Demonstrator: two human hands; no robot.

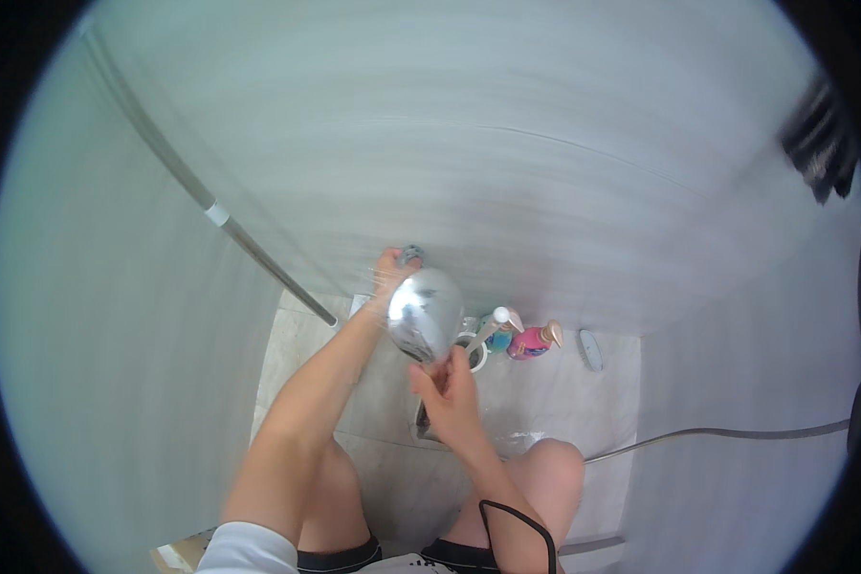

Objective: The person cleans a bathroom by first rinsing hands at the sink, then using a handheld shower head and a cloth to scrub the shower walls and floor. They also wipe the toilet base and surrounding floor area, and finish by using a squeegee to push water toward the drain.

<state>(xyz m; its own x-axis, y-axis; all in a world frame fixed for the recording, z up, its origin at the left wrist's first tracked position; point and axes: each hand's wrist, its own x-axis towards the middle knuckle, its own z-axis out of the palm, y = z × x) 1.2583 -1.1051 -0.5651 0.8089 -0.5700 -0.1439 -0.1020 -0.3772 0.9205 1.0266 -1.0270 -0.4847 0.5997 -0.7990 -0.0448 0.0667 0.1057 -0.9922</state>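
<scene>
My right hand grips the handle of a chrome shower head, whose shiny back faces up at me. Thin water jets leave its left side, close to my left wrist. Beyond the shower head, my left hand holds a small grey-green scrubber at the foot of the pale wall. The scrubber's exact kind is too small to tell. Part of my left hand is hidden behind the shower head. Wet patches shine on the tiled floor.
Right of the shower head stand a white-handled brush in a holder, a teal pump bottle and a pink pump bottle. A pale oval object lies farther right. A metal pole leans at left; a hose runs right.
</scene>
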